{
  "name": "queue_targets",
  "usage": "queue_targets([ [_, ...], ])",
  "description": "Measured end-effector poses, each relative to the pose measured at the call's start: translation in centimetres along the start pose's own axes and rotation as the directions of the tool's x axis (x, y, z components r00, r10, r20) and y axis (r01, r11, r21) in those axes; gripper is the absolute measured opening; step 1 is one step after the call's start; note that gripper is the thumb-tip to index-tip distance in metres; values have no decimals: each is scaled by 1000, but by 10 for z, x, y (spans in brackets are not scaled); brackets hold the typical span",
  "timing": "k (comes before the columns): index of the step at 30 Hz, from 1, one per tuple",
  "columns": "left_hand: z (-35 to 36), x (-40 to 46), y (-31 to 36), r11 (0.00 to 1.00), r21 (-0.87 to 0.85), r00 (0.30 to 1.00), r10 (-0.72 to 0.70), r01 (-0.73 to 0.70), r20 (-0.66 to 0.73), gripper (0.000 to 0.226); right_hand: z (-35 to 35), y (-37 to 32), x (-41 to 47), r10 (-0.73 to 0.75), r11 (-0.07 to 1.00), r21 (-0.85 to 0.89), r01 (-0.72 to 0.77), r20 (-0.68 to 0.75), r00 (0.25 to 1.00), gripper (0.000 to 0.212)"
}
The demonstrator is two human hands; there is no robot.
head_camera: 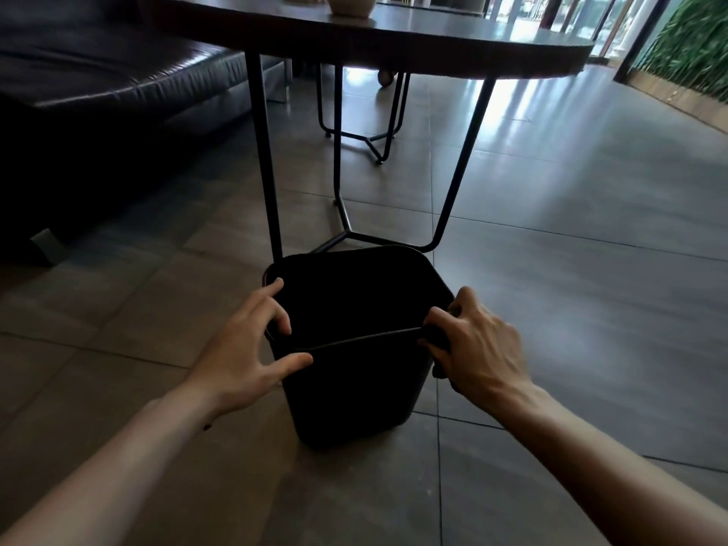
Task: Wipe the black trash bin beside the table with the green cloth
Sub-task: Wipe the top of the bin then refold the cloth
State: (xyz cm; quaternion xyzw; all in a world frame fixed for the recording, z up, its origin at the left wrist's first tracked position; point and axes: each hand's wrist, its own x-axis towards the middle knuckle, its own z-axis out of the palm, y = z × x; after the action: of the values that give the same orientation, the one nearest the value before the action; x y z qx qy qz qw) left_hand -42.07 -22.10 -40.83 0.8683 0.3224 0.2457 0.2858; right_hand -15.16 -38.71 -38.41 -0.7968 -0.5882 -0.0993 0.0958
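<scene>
The black trash bin [354, 392] stands upright on the tiled floor just in front of the table's legs. My left hand [248, 348] grips the bin's left rim, fingers over the edge and thumb on the near rim. My right hand [476, 344] grips the right rim the same way. The inside of the bin is dark and I cannot see into it. No green cloth is in view.
A round dark table [433, 45] on thin black metal legs [268, 171] stands right behind the bin, a pale pot [350, 3] on top. A dark leather sofa [98, 80] fills the left. A second wire stand [366, 128] sits beyond. Tiled floor stretches to the right.
</scene>
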Motion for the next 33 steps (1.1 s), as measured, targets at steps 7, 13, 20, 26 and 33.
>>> queue_targets([
  [7,8,5,-3,993,108,996,46,-54,70,58,0,2,-16,25,1000,-18,-24,27,999,33],
  [13,6,-4,0,950,300,988,42,-85,147,80,-23,11,-21,171,972,166,-168,-4,985,52],
  [20,4,18,64,961,225,987,155,-159,33,88,-60,-3,30,451,631,604,-486,225,864,43],
  [26,20,28,101,977,-190,995,95,-93,3,109,-65,-51,51,237,172,812,-557,515,824,45],
  [33,6,31,86,975,-145,985,163,-171,-62,74,-68,-29,44,25,321,852,-415,430,902,44],
])
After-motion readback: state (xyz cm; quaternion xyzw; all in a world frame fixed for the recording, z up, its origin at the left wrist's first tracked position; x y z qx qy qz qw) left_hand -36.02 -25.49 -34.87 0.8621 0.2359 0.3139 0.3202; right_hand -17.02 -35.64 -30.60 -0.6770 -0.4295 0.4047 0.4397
